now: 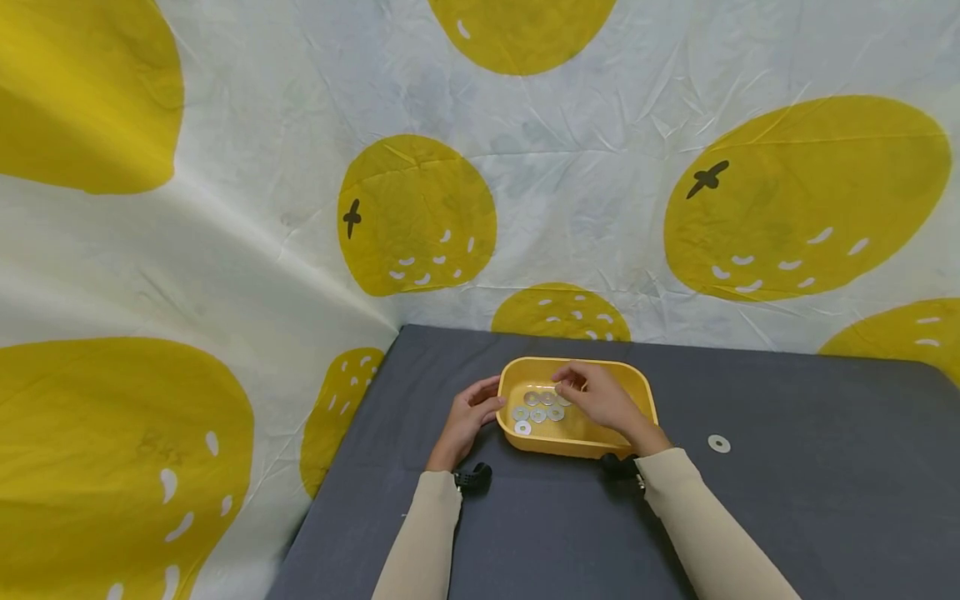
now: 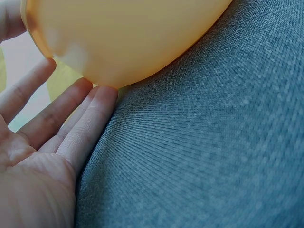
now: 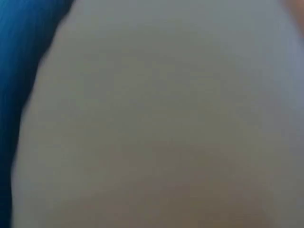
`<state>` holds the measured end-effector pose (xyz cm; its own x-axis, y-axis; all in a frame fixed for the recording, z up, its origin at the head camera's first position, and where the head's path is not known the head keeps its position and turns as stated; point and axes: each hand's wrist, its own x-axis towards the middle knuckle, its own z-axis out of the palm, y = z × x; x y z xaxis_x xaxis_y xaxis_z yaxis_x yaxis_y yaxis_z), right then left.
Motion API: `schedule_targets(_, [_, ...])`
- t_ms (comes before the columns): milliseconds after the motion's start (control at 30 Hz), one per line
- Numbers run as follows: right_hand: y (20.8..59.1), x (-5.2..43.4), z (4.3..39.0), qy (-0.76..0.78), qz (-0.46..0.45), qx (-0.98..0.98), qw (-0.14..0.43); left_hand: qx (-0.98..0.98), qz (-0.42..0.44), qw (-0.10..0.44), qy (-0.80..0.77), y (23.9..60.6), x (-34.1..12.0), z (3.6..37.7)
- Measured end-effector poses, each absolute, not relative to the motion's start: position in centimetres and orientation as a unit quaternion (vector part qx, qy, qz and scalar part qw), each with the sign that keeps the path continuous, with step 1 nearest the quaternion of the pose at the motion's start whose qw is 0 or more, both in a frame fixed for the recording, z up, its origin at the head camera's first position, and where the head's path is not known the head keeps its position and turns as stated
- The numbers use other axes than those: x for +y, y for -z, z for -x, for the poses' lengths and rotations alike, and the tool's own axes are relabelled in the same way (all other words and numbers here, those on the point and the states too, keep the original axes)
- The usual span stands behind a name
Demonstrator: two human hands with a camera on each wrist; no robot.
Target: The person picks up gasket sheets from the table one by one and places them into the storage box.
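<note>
A yellow plastic tray stands on the dark grey table and holds several flat metal washers laid in rows. My left hand lies open beside the tray. Its straight fingers rest on the cloth and touch the tray's outer left wall. My right hand reaches over the tray from the near right. Its fingertips are bunched over the washers and pinch a washer at the end of the back row. The right wrist view is a grey blur and shows nothing clearly.
One loose washer lies on the grey table cloth to the right of the tray. A white cloth with large yellow fruit prints hangs behind and to the left. The table's left edge runs close to my left arm.
</note>
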<state>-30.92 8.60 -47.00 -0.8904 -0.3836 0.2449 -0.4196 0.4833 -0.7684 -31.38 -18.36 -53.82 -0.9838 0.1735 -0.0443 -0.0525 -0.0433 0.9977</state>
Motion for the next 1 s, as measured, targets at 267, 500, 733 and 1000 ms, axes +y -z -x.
schedule_targets(267, [46.3, 15.1, 29.4, -0.479, -0.183, -0.854, 0.087, 0.689, -0.044, 0.075, -0.720, 53.9, -18.4, 31.6])
schedule_targets(500, [46.9, 21.1, 27.4, -0.453, -0.126, -0.875, 0.117, 0.690, -0.044, 0.076, -0.719, 53.9, -18.2, 31.5])
schedule_targets(733, [48.4, 26.1, 25.7, -0.383, -0.089, -0.915, 0.086, 0.690, -0.047, 0.075, -0.719, 53.7, -18.2, 31.4])
schedule_targets(1000, [49.2, 28.3, 25.4, -0.304, -0.095, -0.948, -0.016, 0.692, -0.045, 0.077, -0.716, 54.0, -18.3, 31.5])
